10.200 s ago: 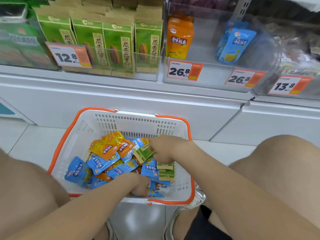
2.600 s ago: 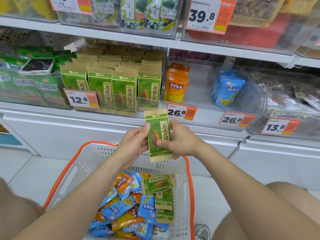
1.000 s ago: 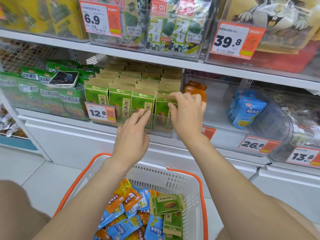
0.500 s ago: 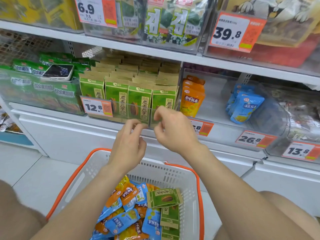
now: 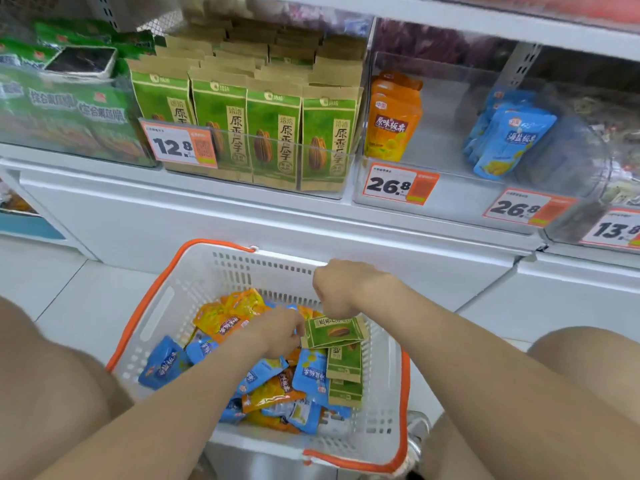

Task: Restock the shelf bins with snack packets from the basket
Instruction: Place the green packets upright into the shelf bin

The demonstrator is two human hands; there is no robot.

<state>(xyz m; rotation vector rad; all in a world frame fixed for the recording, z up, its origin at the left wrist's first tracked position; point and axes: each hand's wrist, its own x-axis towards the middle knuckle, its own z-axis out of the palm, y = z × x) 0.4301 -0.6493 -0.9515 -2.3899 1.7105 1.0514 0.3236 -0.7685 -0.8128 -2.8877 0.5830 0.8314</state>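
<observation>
Leaning over a white, orange-rimmed basket [image 5: 162, 289] on the floor, a person has both hands at work below a shelf of clear bins. At far left on the shelf, a phone [image 5: 81, 62] lies on top of large green bags [image 5: 69, 109]. Just beside them, a bin packed with upright green packs [image 5: 273, 133] carries a 12.8 price tag [image 5: 178, 147]. In the basket below, blue packets [image 5: 162, 365] and orange packets [image 5: 225, 320] lie heaped together. The left hand [image 5: 277, 336] is down among them, its fingers bent against the left end of a green packet [image 5: 334, 332] lying flat on top of the heap; whether it grips the packet cannot be told. The right hand [image 5: 341, 289] hovers just above that packet, curled with its back to the camera and its fingers hidden, so what it holds, if anything, cannot be told. Further right on the shelf, orange packs [image 5: 393, 116] stand in a bin above a 26.8 tag [image 5: 398, 185], and blue packs [image 5: 509, 140] lean in the next bin, above another 26.8 tag [image 5: 519, 207].
</observation>
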